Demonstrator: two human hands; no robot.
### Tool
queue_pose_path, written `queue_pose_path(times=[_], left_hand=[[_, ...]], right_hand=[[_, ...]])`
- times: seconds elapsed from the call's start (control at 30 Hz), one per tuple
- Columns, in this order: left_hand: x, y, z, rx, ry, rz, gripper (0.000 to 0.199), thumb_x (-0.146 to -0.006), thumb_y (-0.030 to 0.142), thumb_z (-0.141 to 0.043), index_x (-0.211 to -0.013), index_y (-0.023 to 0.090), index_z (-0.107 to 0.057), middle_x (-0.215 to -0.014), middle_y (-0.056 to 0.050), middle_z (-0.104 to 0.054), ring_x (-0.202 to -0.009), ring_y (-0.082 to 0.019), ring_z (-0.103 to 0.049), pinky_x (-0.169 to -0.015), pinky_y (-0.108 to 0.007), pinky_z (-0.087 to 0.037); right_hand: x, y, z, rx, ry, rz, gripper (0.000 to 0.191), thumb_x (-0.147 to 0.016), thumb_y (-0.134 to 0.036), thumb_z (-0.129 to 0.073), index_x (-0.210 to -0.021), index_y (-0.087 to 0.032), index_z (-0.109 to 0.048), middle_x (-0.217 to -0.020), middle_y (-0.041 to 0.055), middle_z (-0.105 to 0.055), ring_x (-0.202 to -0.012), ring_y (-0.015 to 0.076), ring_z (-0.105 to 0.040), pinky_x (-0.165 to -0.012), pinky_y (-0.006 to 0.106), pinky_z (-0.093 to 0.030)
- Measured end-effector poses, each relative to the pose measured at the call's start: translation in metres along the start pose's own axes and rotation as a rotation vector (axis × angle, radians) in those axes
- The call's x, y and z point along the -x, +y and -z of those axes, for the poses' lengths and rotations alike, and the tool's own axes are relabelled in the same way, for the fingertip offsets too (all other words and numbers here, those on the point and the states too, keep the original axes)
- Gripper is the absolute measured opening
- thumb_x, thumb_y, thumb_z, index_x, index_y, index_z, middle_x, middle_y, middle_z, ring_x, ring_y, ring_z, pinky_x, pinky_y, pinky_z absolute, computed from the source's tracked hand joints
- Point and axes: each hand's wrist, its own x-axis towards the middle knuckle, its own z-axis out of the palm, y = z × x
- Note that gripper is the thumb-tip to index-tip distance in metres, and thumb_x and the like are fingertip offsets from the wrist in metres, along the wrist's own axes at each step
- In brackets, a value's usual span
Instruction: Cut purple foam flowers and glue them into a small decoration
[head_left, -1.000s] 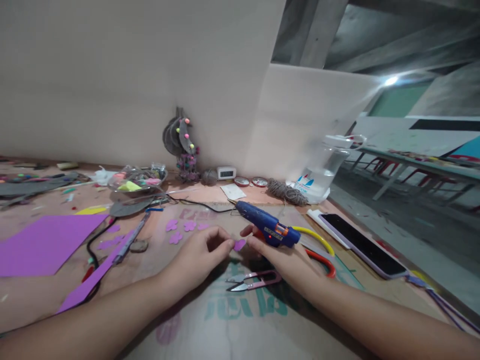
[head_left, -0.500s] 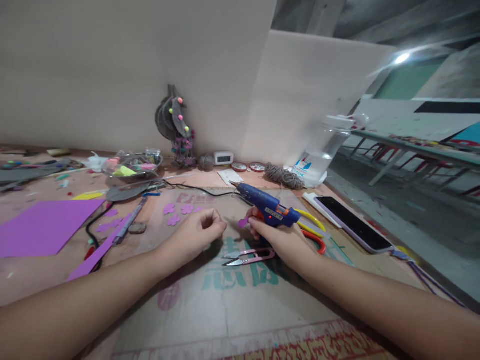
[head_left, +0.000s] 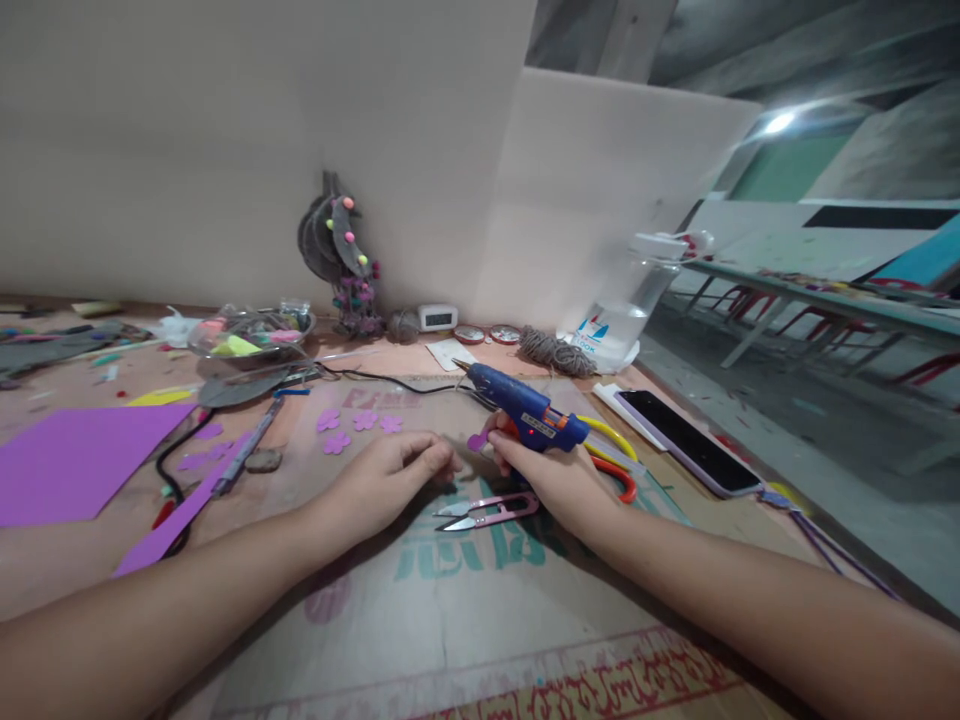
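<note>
My right hand (head_left: 536, 455) pinches a small purple piece (head_left: 477, 441) at its fingertips, just beside the blue glue gun (head_left: 517, 405), whose nozzle points up and left. My left hand (head_left: 409, 470) is curled, thumb against fingers, a short gap to the left of that piece; anything in its grip is hidden. Below and between the hands lie pink-handled thread snips (head_left: 491, 510). Several purple flower cutouts (head_left: 364, 420) rest on the board, up and left of my left hand.
Purple sheet (head_left: 90, 460), pen (head_left: 251, 445) and black cable lie left. A plastic bowl (head_left: 251, 340), grey yarn (head_left: 556, 352) and a bottle (head_left: 626, 310) stand behind. Scissors (head_left: 616, 438) and a phone (head_left: 688, 440) are right.
The view has shifted slightly, moving the scene left. My left hand has come a little closer to the purple piece, its fingers lower. My right hand keeps its pinch.
</note>
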Motion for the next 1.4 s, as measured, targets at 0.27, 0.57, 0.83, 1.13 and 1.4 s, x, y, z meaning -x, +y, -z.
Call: queue_pose_path(times=[0.27,0.57,0.83,1.13,1.4], left_hand=[[0.0,0.003,-0.002,-0.017,0.091,-0.002,0.02,-0.083,0.038,-0.058,-0.088,0.019,-0.064,-0.083,-0.002,-0.068,-0.076,-0.017,-0.062,-0.067,-0.027,-0.047],[0.002,0.009,0.0,-0.115,0.144,0.013,0.017,-0.084,0.03,-0.053,-0.076,0.019,-0.062,-0.069,0.001,-0.064,-0.065,-0.015,-0.057,-0.06,-0.025,-0.041],[0.002,0.008,0.0,-0.083,0.194,0.064,0.015,-0.082,0.03,-0.055,-0.072,0.018,-0.058,-0.065,0.002,-0.06,-0.059,-0.013,-0.053,-0.056,-0.024,-0.038],[0.001,0.007,0.001,-0.032,0.268,0.095,0.02,-0.082,0.034,-0.054,-0.071,0.018,-0.055,-0.063,0.002,-0.057,-0.06,-0.014,-0.053,-0.056,-0.024,-0.038],[0.0,0.004,0.005,-0.064,0.336,0.104,0.016,-0.082,0.032,-0.054,-0.072,0.02,-0.053,-0.066,0.003,-0.059,-0.059,-0.014,-0.052,-0.056,-0.025,-0.037]], right_hand=[[0.001,-0.005,-0.002,0.035,-0.084,0.066,0.01,-0.083,-0.029,-0.058,-0.079,-0.02,-0.06,-0.059,-0.0042,-0.053,-0.058,0.0134,-0.05,-0.058,0.028,-0.038],[0.005,-0.015,-0.004,0.008,-0.131,0.002,0.013,-0.076,-0.033,-0.064,-0.08,-0.02,-0.066,-0.072,0.0022,-0.067,-0.069,0.0186,-0.064,-0.067,0.032,-0.05],[0.005,-0.01,-0.004,-0.027,-0.146,0.081,0.011,-0.081,-0.031,-0.06,-0.079,-0.021,-0.062,-0.074,0.0035,-0.068,-0.076,0.0203,-0.066,-0.079,0.038,-0.052],[0.008,-0.022,0.019,0.032,0.02,0.184,0.019,-0.08,-0.04,-0.062,-0.084,-0.022,-0.063,-0.088,0.0056,-0.069,-0.073,0.0196,-0.063,-0.074,0.037,-0.052],[0.01,-0.005,0.037,0.178,-0.039,0.181,0.025,-0.081,-0.046,-0.063,-0.092,-0.025,-0.066,-0.091,0.0072,-0.069,-0.086,0.0276,-0.064,-0.081,0.045,-0.051]])
